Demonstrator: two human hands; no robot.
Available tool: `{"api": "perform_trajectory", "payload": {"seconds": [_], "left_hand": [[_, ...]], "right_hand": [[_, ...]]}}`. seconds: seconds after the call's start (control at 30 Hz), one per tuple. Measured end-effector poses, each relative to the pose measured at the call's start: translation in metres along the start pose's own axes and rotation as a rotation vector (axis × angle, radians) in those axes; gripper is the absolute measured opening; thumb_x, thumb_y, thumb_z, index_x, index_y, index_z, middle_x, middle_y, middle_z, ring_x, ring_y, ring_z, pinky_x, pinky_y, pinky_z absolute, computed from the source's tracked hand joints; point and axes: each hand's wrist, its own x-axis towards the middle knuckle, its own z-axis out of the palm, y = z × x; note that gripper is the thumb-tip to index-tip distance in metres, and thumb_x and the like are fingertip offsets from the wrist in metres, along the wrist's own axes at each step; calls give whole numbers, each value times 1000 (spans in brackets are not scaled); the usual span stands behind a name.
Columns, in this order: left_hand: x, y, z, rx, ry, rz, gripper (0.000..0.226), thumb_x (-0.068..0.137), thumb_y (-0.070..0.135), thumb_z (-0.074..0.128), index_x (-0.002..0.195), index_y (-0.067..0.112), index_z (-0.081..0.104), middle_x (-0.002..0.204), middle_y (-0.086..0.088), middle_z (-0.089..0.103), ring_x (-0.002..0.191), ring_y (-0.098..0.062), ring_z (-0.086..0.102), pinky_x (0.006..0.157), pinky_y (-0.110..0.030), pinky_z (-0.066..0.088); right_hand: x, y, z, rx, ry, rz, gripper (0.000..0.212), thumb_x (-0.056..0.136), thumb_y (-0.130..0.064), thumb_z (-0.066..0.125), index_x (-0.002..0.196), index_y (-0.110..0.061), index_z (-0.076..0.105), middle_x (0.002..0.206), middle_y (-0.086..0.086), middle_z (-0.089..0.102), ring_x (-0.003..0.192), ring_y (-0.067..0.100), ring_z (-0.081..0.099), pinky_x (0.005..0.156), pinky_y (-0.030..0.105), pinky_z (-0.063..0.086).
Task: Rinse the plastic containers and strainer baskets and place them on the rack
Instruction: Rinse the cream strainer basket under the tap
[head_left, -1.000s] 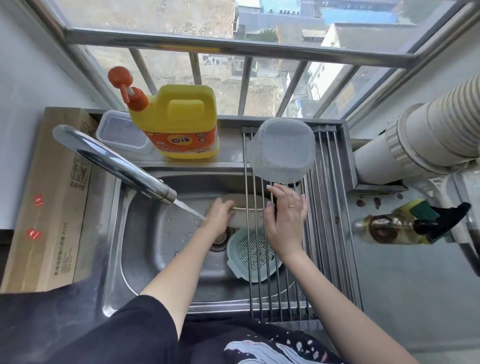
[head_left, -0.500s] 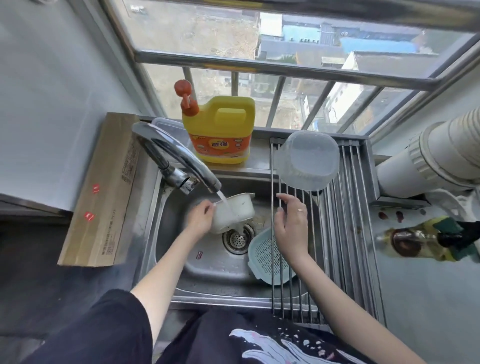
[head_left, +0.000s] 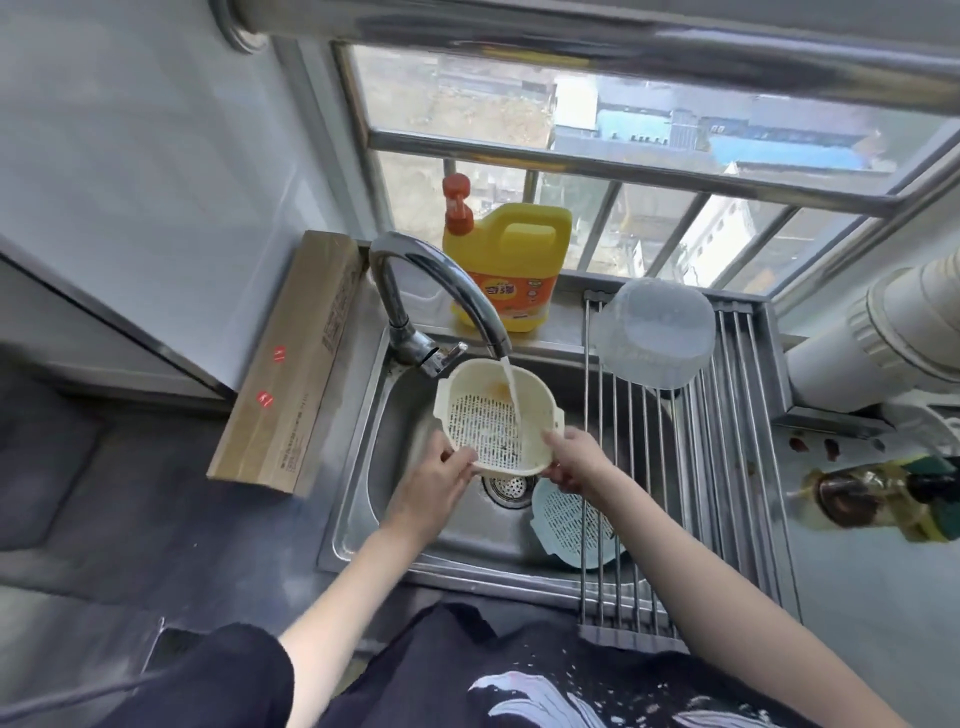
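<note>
Right hand (head_left: 574, 460) has left the rack (head_left: 727, 467), joined left hand (head_left: 434, 480); both grip cream basket (head_left: 496, 421) under tap (head_left: 441, 291), sink (head_left: 415, 530) centre. Rinsing step. Next: shake off, rack at 3 o'clock.

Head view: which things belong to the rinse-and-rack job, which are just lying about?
Job:
cream plastic strainer basket, gripped by left hand and right hand under the running chrome tap
blue plastic strainer basket in the steel sink
clear plastic container, upturned on the metal roll-up rack

Lying about:
yellow detergent jug
long cardboard box
oil bottle
</note>
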Motion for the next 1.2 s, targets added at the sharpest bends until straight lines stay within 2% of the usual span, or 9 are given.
{"api": "perform_trajectory", "payload": {"seconds": [0.2, 0.33, 0.4, 0.5, 0.7, 0.83, 0.93, 1.07, 1.2], "left_hand": [[-2, -9, -13, -472, 25, -444, 54, 88, 29, 63, 131, 20, 32, 96, 5, 52, 82, -15, 61, 69, -28, 54], [21, -21, -8, -736, -21, -713, 42, 96, 22, 51, 135, 9, 39, 112, -10, 56, 83, -23, 64, 61, -27, 55], [29, -21, -4, -826, -94, -775, 31, 97, 14, 50, 126, 6, 49, 107, -14, 58, 77, -20, 63, 61, -25, 57], [34, -19, 0, -920, -148, -809, 15, 96, 5, 50, 109, 2, 57, 93, -16, 62, 73, -18, 62, 65, -25, 56], [48, -10, 3, -997, -151, -771, 18, 93, 3, 53, 108, 12, 48, 80, -12, 65, 71, -20, 65, 72, -31, 55], [56, -8, 4, -947, -247, -765, 13, 96, 14, 52, 108, 12, 52, 78, -12, 66, 69, -20, 67, 64, -27, 58], [56, -5, 8, -927, -347, -801, 12, 97, 20, 49, 97, 9, 54, 70, -11, 63, 62, -18, 66, 60, -26, 58], [53, -2, 16, -855, -496, -843, 15, 98, 20, 47, 91, 8, 53, 73, -10, 60, 66, -18, 65, 60, -25, 57], [51, 1, 23, -801, -584, -830, 14, 96, 20, 52, 97, 6, 56, 75, -8, 59, 64, -15, 63, 64, -26, 57]], "right_hand": [[-10, 19, 6, -103, 249, -340, 16, 97, -24, 49, 104, -10, 53, 85, 10, 64, 56, 15, 52, 45, 24, 42], [-18, 24, 0, -275, 303, -480, 24, 96, -32, 50, 89, -9, 51, 82, 12, 62, 66, 27, 53, 58, 37, 45], [-25, 22, -2, -319, 328, -556, 21, 97, -34, 50, 91, -13, 54, 82, 10, 66, 72, 30, 61, 61, 40, 51], [-35, 15, -5, -363, 388, -656, 23, 97, -34, 50, 111, -20, 61, 83, -2, 68, 75, 16, 65, 63, 35, 55], [-42, 6, -10, -403, 488, -787, 34, 96, -36, 52, 130, -28, 57, 65, -9, 60, 54, 3, 52, 50, 20, 39], [-40, -7, -15, -521, 611, -733, 26, 96, -43, 49, 103, -25, 67, 54, -9, 47, 49, 5, 44, 43, 22, 27], [-33, -19, -19, -589, 646, -593, 33, 94, -45, 49, 82, -20, 66, 59, -9, 52, 58, 13, 53, 45, 24, 28], [-25, -27, -20, -660, 627, -482, 34, 87, -49, 52, 92, -21, 70, 82, -3, 69, 79, 19, 65, 56, 27, 44], [-26, -33, -15, -703, 654, -386, 25, 85, -42, 53, 89, -20, 64, 79, -2, 61, 77, 22, 58, 60, 27, 38]]}}
